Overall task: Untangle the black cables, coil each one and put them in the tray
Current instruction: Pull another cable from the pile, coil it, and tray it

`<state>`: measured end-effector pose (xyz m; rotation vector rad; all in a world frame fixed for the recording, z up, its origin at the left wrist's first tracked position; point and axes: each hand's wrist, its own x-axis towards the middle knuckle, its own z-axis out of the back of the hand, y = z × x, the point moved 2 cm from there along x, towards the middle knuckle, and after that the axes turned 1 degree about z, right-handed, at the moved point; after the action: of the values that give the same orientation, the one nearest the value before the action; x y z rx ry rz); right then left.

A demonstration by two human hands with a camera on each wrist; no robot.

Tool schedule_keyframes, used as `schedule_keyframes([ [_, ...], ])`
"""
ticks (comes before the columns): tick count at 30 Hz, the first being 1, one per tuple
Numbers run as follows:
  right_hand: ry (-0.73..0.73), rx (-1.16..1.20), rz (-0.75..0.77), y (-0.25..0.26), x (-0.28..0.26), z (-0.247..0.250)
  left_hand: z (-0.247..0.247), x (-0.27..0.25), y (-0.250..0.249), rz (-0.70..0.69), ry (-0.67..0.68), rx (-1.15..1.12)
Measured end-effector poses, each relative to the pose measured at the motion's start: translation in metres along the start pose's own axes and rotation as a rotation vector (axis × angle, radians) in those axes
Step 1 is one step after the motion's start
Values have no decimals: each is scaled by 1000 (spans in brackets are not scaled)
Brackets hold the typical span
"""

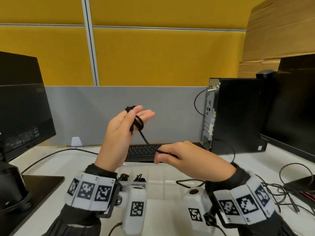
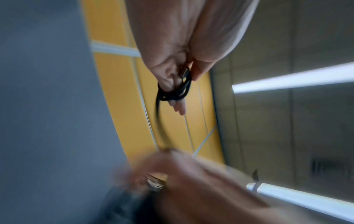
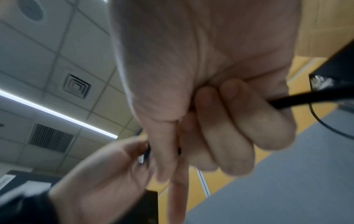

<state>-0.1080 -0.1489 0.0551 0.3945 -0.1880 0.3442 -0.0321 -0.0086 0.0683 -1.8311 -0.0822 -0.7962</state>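
Nearest on the white counter (image 1: pixel 51 167) lies a clear tray (image 1: pixel 158 169), its compartments holding two coiled black cables (image 1: pixel 133 177) at the left end. Loose cables (image 1: pixel 272 189) trail over the counter at the right.

Above the tray, the right hand (image 1: pixel 190 160) has its grip clamped on a black cable (image 1: pixel 144 138), thumb and curled fingers pinching the strand. The strand runs taut, up and to the left, to the left hand (image 1: pixel 122 133), raised higher and farther out. There the cable is wound in several loops around the extended fingers (image 2: pixel 178 106), the thumb pressing the loops and a metal plug end against them.

Beyond the hands a black keyboard (image 1: pixel 144 150) sits on the counter, a monitor (image 1: pixel 22 103) at the left, a computer tower (image 1: pixel 238 113) at the right, and a grey and yellow partition (image 1: pixel 153 57) behind.
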Motion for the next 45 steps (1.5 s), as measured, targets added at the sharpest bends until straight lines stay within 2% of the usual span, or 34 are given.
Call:
schedule_keyframes([
  [2, -78, -58, 11, 3, -6, 8, 3, 0, 8, -54, 13, 291],
  [5, -215, -104, 13, 11, -11, 16, -4, -8, 15, -69, 160, 572],
  [9, -389, -210, -19, 10, -18, 32, -18, -17, 11, -40, 393, 692],
  [11, -497, -218, -31, 7, -21, 38, -23, -20, 5, -61, 449, 746],
  [14, -631, -159, 39, 6, -21, 39, -28, -22, 2, -71, 512, 781],
  [17, -694, -57, 69, -2, -21, 41, -18, -16, 0, -118, 398, 806],
  [19, -566, -31, 12, -17, -24, 42, 2, -6, -2, -178, 242, 910],
  [21, -353, -59, -99, -39, -29, 39, 30, 5, -2, -182, 59, 987],
  [23, -200, -90, -188, -64, -36, 36, 59, 12, -5, -163, -121, 1042],
  [26, -67, -141, -309, -89, -47, 42, 83, 15, -11, -122, -296, 1110],
  [28, -57, -140, -347, -95, -53, 57, 87, 14, -14, -107, -361, 1117],
  [30, -93, -130, -355, -97, -58, 73, 87, 13, -18, -114, -408, 1110],
  [33, -263, -58, -335, -101, -65, 83, 87, 11, -19, -105, -424, 1091],
  [37, -412, -39, -383, -104, -63, 75, 89, 11, -14, 36, -363, 1039],
  [42, -631, 554, -398, -107, -60, 65, 98, 9, -20, 77, -431, 866],
  [45, -751, 586, -371, -112, -67, 75, 119, 9, -20, 96, -504, 831],
])
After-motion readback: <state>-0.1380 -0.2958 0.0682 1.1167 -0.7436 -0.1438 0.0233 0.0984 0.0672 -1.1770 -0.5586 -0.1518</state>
